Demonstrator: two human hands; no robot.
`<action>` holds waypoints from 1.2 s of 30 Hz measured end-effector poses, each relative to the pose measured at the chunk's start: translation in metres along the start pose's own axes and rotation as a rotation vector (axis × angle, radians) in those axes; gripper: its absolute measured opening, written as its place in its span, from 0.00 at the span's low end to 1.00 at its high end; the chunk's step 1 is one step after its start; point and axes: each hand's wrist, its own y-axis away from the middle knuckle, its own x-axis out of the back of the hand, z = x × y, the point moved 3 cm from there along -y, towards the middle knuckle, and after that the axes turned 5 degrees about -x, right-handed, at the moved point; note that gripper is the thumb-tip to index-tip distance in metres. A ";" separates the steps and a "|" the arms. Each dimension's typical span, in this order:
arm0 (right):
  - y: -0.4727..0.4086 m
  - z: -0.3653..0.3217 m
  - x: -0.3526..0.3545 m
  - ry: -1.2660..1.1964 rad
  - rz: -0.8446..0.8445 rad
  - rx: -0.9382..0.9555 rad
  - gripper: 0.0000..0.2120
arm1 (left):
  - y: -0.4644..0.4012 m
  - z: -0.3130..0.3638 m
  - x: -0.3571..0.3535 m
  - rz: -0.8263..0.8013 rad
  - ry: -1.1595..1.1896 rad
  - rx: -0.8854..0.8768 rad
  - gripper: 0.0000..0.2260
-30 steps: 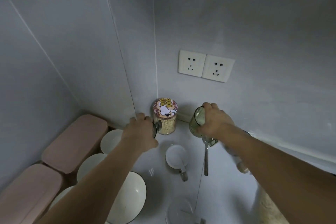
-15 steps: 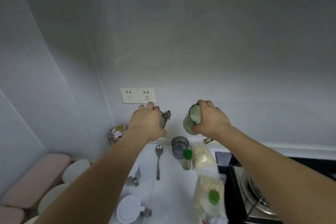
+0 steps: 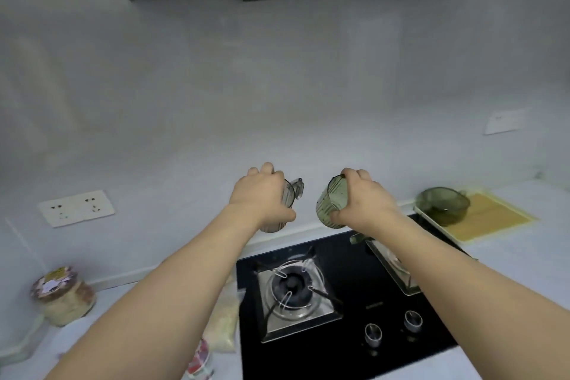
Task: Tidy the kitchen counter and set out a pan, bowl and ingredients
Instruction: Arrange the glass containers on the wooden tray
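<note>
Slippage is worrying us: our hands, left hand (image 3: pixel 262 197) and right hand (image 3: pixel 361 202), are gripping a grey cup (image 3: pixel 288 194) and a green cup (image 3: pixel 331 205) above the stove (image 3: pixel 348 284).

Glossy black glass hob (image 3: pixel 348 293), green transp. cup (image 3: pixel 328 205).

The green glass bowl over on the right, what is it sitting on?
The green glass bowl sits on a white tray, beside a yellow mat lying in the tray. The part of the tray directly beneath the bowl is hidden, and its inside is too blurred to tell.
</note>
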 end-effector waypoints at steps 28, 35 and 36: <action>-0.135 0.349 0.070 0.008 0.030 -0.347 0.41 | -0.276 0.288 -0.082 -0.063 0.106 -0.212 0.27; -0.153 0.421 0.092 -0.064 0.045 -0.422 0.44 | -0.318 0.361 -0.081 -0.063 0.096 -0.253 0.26; -0.153 0.431 0.094 -0.070 0.046 -0.425 0.44 | -0.321 0.371 -0.081 -0.066 0.091 -0.253 0.26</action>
